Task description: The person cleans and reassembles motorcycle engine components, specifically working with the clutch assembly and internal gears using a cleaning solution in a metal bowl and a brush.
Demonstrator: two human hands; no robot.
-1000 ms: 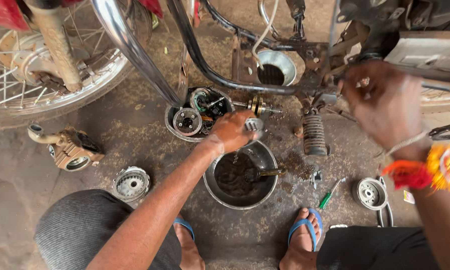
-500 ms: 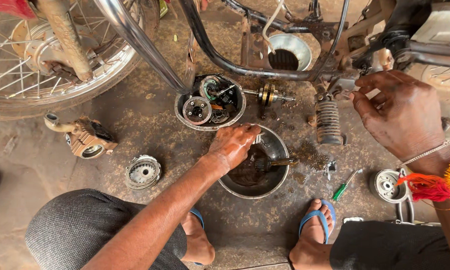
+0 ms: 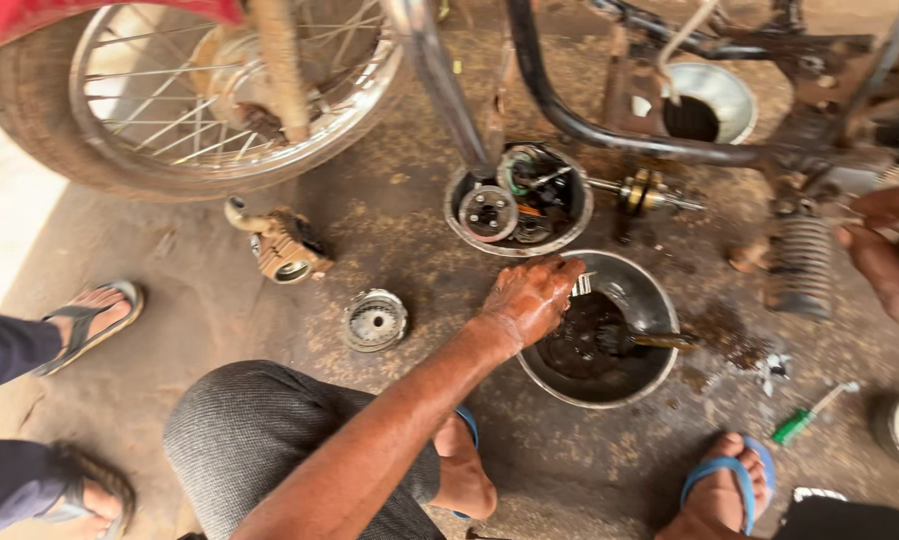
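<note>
Overhead, the spoked wheel [image 3: 219,110] fills eleven o'clock and the frame tube [image 3: 609,135] crosses twelve. Centre, the metal bowl [image 3: 649,300] of dark oil sits on stained concrete; the left hand [image 3: 524,300] curls over its rim, gripping a small toothed part [image 3: 582,284]. Right hand [image 3: 894,255], three o'clock: grip unclear

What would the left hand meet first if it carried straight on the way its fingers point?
The left hand points up-right over the rim of the metal bowl. Straight on, it would probably first meet the small toothed part at its fingertips, though depth is unclear.
</note>
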